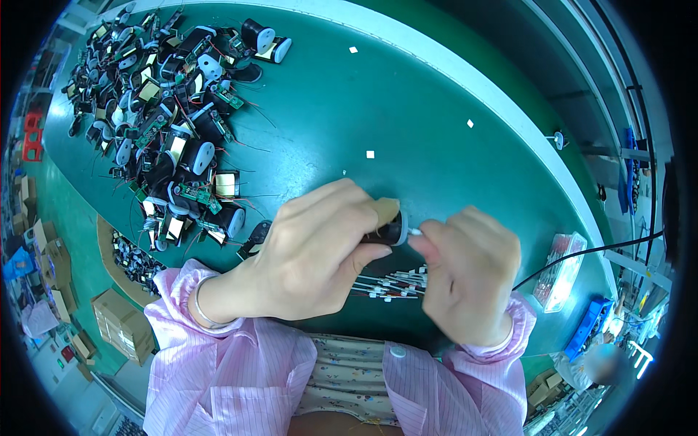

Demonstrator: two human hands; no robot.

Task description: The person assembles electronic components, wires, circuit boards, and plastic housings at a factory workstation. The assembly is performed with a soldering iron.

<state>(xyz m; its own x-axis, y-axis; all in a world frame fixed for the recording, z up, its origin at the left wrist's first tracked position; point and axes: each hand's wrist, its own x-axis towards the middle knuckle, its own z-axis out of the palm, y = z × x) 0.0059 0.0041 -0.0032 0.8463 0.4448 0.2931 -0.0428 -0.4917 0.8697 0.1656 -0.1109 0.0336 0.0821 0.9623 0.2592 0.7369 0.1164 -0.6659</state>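
My left hand [309, 243] is closed round a black plastic housing [395, 232] with a pale grey end cap, above the green table. A yellowish cover [387, 211] sits on one of its fingertips. My right hand [469, 272] pinches a small white piece [415, 232] at the housing's capped end; whether it is joined to the housing I cannot tell. Below the hands lies a bundle of thin wires with white connectors [392, 285], partly hidden by my right hand. Beside my left wrist rests another black part [256, 238].
A large heap of black housings with green circuit boards and loose wires [167, 123] covers the table's left side. Small white squares [370, 155] dot the surface. At right stand a clear box [560, 272] and a blue bin [590, 327], with a black cable [582, 254] crossing nearby.
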